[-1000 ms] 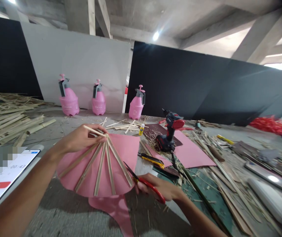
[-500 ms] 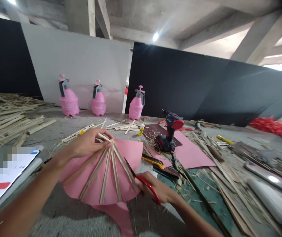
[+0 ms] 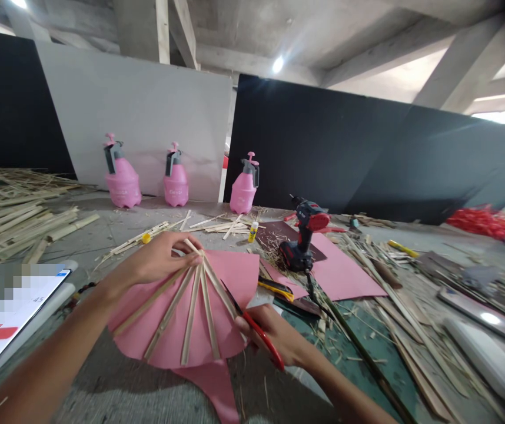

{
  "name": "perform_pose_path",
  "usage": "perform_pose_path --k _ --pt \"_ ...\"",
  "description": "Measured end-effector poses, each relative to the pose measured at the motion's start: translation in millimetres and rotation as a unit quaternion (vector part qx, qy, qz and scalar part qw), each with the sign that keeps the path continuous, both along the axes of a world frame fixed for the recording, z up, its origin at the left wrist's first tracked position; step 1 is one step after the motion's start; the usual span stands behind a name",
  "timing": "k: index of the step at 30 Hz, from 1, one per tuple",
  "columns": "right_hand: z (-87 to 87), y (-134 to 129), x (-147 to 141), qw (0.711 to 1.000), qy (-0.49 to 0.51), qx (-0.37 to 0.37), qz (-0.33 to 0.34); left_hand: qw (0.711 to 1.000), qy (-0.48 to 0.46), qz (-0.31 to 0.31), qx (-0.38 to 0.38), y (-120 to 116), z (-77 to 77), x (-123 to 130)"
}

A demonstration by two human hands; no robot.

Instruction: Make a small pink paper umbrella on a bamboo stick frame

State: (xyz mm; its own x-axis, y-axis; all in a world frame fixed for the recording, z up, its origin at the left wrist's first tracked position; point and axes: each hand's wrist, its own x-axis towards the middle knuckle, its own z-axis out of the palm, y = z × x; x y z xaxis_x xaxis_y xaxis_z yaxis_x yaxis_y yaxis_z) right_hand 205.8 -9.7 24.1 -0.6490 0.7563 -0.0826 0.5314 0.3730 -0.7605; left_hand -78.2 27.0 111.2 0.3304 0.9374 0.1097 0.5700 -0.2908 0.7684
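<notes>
A pink paper fan point(image 3: 168, 324) with several flat bamboo ribs spreads out in front of me. At the top, where the ribs meet, my left hand point(image 3: 164, 256) is closed on it, thumb and fingers pinching the joint. My right hand point(image 3: 274, 335) grips red-handled scissors point(image 3: 261, 335) by the fan's right side. Their dark blades lie along the rightmost rib, over the pink paper; whether the lower blade is beneath the paper I cannot tell. Below the fan's lower edge hangs a strip of pink paper point(image 3: 215, 386).
A yellow utility knife point(image 3: 275, 287) and a cordless drill point(image 3: 304, 235) stand to the right, near a pink sheet point(image 3: 345, 271). A glue stick point(image 3: 253, 232) is behind the fan. Bamboo strips point(image 3: 9, 218) pile at left, beside a phone point(image 3: 18, 318). Three pink spray bottles point(image 3: 176, 182) line the wall.
My right hand and the scissors have shifted slightly left and a little up along the fan's right side. The fan has turned slightly. My left hand keeps its pinch.
</notes>
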Motion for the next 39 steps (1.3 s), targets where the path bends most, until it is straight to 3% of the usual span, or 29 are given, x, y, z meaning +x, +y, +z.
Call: perform_pose_path --k 19,28,32,39 --pt "-7.0 0.3 -3.6 0.999 0.016 -0.014 -0.032 1.0 0.001 0.001 -0.016 2.4 -1.2 -2.5" --pt "-17.3 5.2 -1.4 0.999 0.015 0.018 -0.047 1.0 -0.005 0.011 -0.014 2.8 -1.9 -3.5" --pt "-12.1 6.3 -1.4 0.998 0.002 0.045 -0.054 1.0 0.006 0.005 -0.017 -0.5 2.6 0.4" --pt "2.2 2.7 1.8 1.0 -0.005 0.001 -0.003 1.0 0.016 -0.001 -0.01 2.5 -0.1 -2.8"
